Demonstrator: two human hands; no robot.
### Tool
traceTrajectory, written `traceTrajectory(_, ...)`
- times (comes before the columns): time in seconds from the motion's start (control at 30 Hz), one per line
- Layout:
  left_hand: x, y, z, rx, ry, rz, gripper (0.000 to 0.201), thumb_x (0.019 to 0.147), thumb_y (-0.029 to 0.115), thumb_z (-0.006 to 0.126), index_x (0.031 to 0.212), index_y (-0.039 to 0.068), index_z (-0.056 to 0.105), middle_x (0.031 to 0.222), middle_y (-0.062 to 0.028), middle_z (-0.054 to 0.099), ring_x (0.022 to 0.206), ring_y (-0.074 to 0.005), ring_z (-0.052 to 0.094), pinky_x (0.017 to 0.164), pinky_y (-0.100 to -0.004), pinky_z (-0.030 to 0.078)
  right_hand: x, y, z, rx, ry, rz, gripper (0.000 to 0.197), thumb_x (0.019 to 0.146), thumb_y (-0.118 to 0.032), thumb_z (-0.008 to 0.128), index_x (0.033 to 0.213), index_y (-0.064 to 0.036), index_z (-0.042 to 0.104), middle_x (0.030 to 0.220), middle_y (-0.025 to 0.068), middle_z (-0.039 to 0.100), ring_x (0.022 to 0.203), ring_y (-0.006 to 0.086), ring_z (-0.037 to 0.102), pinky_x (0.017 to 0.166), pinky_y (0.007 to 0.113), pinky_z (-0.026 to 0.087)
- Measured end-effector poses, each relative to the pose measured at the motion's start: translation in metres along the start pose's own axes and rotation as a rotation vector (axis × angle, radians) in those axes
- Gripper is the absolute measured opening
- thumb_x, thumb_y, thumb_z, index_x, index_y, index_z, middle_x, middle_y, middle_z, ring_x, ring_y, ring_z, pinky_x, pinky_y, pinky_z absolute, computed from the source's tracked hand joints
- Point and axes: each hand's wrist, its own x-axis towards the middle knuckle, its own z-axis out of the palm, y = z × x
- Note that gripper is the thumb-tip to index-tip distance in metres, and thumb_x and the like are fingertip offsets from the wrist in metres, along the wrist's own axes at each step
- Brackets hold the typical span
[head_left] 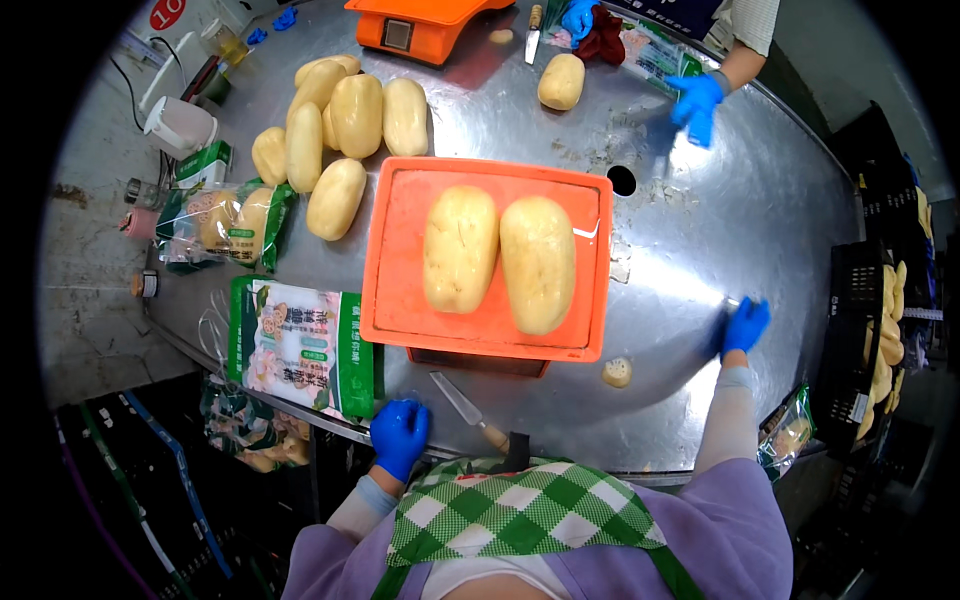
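Two peeled lotus root pieces (460, 249) lie side by side on an orange tray (590, 335) in front of me, which rests on a scale (478, 362). My left hand (400, 438), in a blue glove, is curled at the table's near edge; nothing shows in its fingers. Beside it are a knife (460, 400) with a wooden handle and a printed green and white bag (300, 345). My right hand (745, 325), also gloved in blue, is at the right side of the table, fingers apart, holding nothing I can see. A cut lotus root end (617, 373) lies between the tray and that hand.
More peeled lotus roots (357, 115) are heaped at the far left, near a filled bag (225, 225). An orange scale (420, 25) stands at the back. Across the table is a co-worker's gloved hand (698, 105). Black crates (858, 330) hold lotus roots at the right.
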Motion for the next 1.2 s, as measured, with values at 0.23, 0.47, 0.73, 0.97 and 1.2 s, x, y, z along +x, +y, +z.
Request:
traceTrajectory(0.23,0.000,0.005,-0.004,0.024,-0.008,0.036,0.011,0.082,0.016,0.067,0.081,0.006,0.064,0.076,-0.0130,0.060,0.067,-0.0327,0.059,0.059,-0.0398,0.046,0.006,0.005,-0.003,-0.219,-0.054,0.295,0.065,0.085,-0.052,0.062,0.115,0.0057,0.055,0.116,0.0281,0.058,0.106,0.0435,0.057,0.091,0.050,0.046)
traceTrajectory(0.47,0.001,0.006,-0.004,0.003,0.015,0.039,0.011,0.082,0.016,0.066,0.080,0.005,0.063,0.075,-0.0133,0.059,0.067,-0.0332,0.058,0.059,-0.0402,0.046,0.046,-0.149,0.090,0.139,-0.245,-0.270,0.062,0.097,-0.040,0.046,0.139,0.0061,0.039,0.144,0.0250,0.039,0.135,0.0377,0.035,0.114,0.042,0.025)
traceTrajectory(0.73,0.001,0.001,-0.001,0.020,0.052,0.035,0.013,0.080,0.018,0.067,0.074,0.008,0.063,0.073,-0.0136,0.059,0.067,-0.0334,0.058,0.060,-0.0409,0.047,0.036,-0.338,0.123,0.651,-0.317,-0.273,0.034,0.096,-0.012,0.041,0.124,-0.0025,0.058,0.130,0.0217,0.055,0.121,0.0334,0.052,0.103,0.038,0.040)
traceTrajectory(0.97,-0.002,0.003,-0.002,0.010,0.058,0.029,0.014,0.081,0.021,0.067,0.075,0.008,0.063,0.074,-0.0129,0.060,0.068,-0.0328,0.059,0.060,-0.0404,0.047,0.000,-0.270,-0.004,1.412,-0.261,0.329,0.038,0.098,-0.021,0.042,0.126,-0.0001,0.057,0.128,0.0073,0.056,0.121,0.0209,0.049,0.107,0.033,0.034)
traceTrajectory(1.2,-0.003,0.000,0.001,-0.001,0.032,0.000,0.017,0.081,0.024,0.067,0.076,0.009,0.064,0.075,-0.0127,0.060,0.070,-0.0329,0.060,0.061,-0.0406,0.047,-0.131,-0.112,-0.045,0.994,0.013,0.552,0.050,0.102,-0.026,0.041,0.141,0.0057,0.037,0.146,0.0158,0.039,0.131,0.0256,0.041,0.111,0.035,0.030)
